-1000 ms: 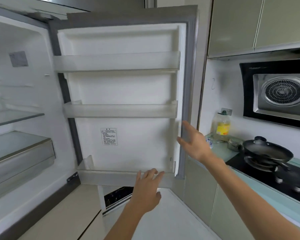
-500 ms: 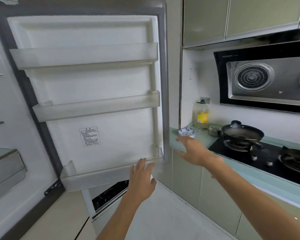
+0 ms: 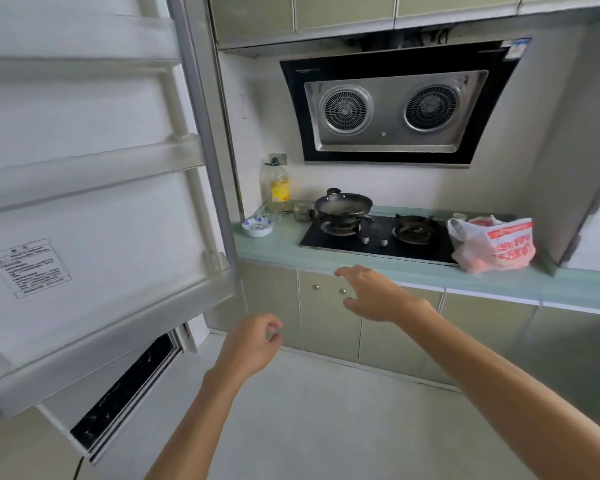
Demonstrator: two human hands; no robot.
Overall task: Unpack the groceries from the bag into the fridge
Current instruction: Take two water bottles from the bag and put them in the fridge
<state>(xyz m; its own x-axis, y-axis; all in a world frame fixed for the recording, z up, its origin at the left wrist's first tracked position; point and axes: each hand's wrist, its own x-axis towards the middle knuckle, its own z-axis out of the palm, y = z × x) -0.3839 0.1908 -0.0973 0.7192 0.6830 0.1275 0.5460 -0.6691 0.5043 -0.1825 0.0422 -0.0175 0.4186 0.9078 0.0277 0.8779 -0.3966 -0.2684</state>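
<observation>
A white plastic grocery bag (image 3: 492, 244) with red print sits on the green counter (image 3: 413, 270), just right of the stove. The fridge door (image 3: 94, 188) stands wide open on the left, its white shelves holding nothing. My right hand (image 3: 374, 294) hangs in the air in front of the cabinet doors below the counter edge, fingers spread and relaxed, holding nothing. My left hand (image 3: 253, 344) is lower and nearer the fridge door's bottom corner, fingers loosely curled, holding nothing. Both hands are well left of the bag.
A black gas stove (image 3: 378, 233) carries a dark wok (image 3: 343, 204). An oil bottle (image 3: 278, 183), a small jar (image 3: 302, 211) and a blue-patterned bowl (image 3: 257, 226) stand at the counter's left end. A range hood (image 3: 392, 109) hangs above. The floor (image 3: 326, 410) lies open below.
The view has swung right, away from the fridge interior, bringing the bag into sight. My right hand dropped below the counter edge; my left hand came off the door's bottom shelf and its fingers curled.
</observation>
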